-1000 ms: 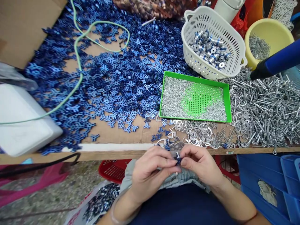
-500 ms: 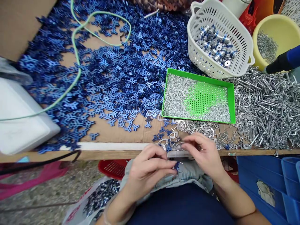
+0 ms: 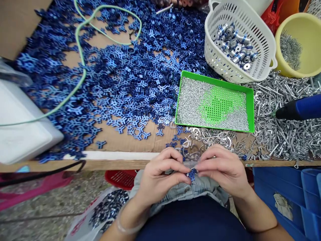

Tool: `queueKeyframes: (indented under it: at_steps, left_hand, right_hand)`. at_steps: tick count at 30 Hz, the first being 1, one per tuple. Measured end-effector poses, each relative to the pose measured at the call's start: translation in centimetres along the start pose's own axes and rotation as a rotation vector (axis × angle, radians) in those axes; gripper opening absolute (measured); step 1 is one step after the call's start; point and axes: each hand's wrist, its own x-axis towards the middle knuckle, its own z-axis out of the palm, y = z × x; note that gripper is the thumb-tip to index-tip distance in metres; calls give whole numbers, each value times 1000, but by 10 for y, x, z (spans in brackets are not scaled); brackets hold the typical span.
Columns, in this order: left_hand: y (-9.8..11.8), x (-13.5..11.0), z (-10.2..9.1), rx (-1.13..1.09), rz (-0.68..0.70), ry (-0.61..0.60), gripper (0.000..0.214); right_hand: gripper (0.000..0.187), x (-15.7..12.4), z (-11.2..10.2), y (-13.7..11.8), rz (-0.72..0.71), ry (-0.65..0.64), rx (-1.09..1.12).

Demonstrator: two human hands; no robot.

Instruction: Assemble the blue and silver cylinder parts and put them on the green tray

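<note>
Grip: small blue part (image 3: 192, 174) is pinched by the left hand (image 3: 167, 175) above the lap, just off the table's near edge (image 3: 120, 164); right hand (image 3: 223, 170) is set against its right side, whether closed on it can't be told. Table is wood-edged, covered in brown cardboard (image 3: 147, 144). Flat curved silver pieces (image 3: 193, 154) are scattered just beyond. Glossy three-armed blue pieces (image 3: 120, 90) are heaped left and far; rods (image 3: 288, 140) are piled right. Tiny pins are spread in green plastic tray (image 3: 251, 112); banded metal cylinders (image 3: 233, 47) are held in slotted white basket (image 3: 225, 72). Floor (image 3: 50, 197) is speckled.
</note>
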Motion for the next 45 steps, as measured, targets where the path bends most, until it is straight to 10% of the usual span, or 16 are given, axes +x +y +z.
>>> queueKeyframes:
  at_steps: [12,16,19,25,33,37,45]
  left_hand:
    - [0,3,3,-230,-93,-146,10]
    - [-6,-1,1,-225,17,-47,9]
    - [-7,-3,-4,-151,102,28,11]
    - [-8,-5,-8,-32,153,101,13]
    - [-11,-8,-3,77,237,211,18]
    - [-10,-7,4,120,286,291,20]
    - [-8,-4,15,182,370,378,24]
  right_hand:
    - [10,8,-15,3,-198,-245,79]
    - [13,10,-13,6,11,-149,60]
    - [9,15,2,10,232,24,-238]
    - [10,28,31,16,185,-33,-787]
    - [9,16,10,2,269,251,-42]
    - [19,3,3,-11,305,193,218]
    - [32,-1,28,-17,-45,376,-101]
